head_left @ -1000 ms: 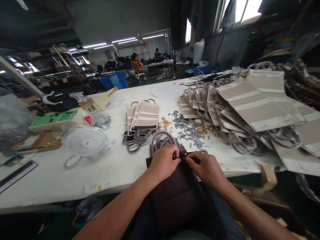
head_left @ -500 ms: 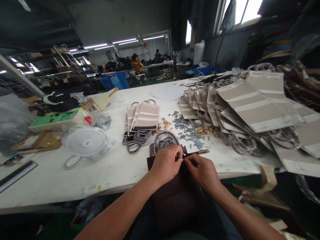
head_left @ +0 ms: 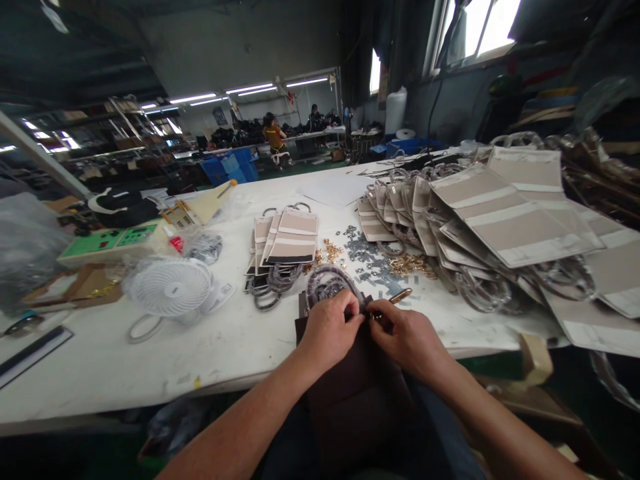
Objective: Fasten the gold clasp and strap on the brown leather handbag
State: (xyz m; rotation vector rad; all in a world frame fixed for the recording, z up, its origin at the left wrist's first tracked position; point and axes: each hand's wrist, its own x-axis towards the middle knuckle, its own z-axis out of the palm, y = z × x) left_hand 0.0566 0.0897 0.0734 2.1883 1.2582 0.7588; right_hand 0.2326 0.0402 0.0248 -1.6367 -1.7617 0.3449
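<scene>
A dark brown leather-like bag panel [head_left: 345,400] hangs over the table's front edge toward my lap. A plastic-wrapped handle [head_left: 327,273] rises behind its upper edge. My left hand [head_left: 333,330] is closed at that edge, thumb and forefinger pinched together; what lies between them is hidden. Close by on the right, my right hand [head_left: 407,337] is closed around a slim brown pen-like tool [head_left: 401,296], whose shiny end points up and right. The fingertips of both hands nearly meet at the panel's edge, and any small part there is too small to make out.
Gold-coloured hardware [head_left: 410,265] and grey metal plates [head_left: 370,257] lie scattered beyond my hands. Beige bag panels with wrapped handles [head_left: 515,213] pile up at right; a smaller stack [head_left: 293,237] stands left of centre. A white fan [head_left: 173,287] lies at left. A person [head_left: 273,137] sits far back.
The pen-like tool has swung from nearly level to tilted up and right. My right fingers have shifted slightly at the panel's edge; my left hand stays almost in place.
</scene>
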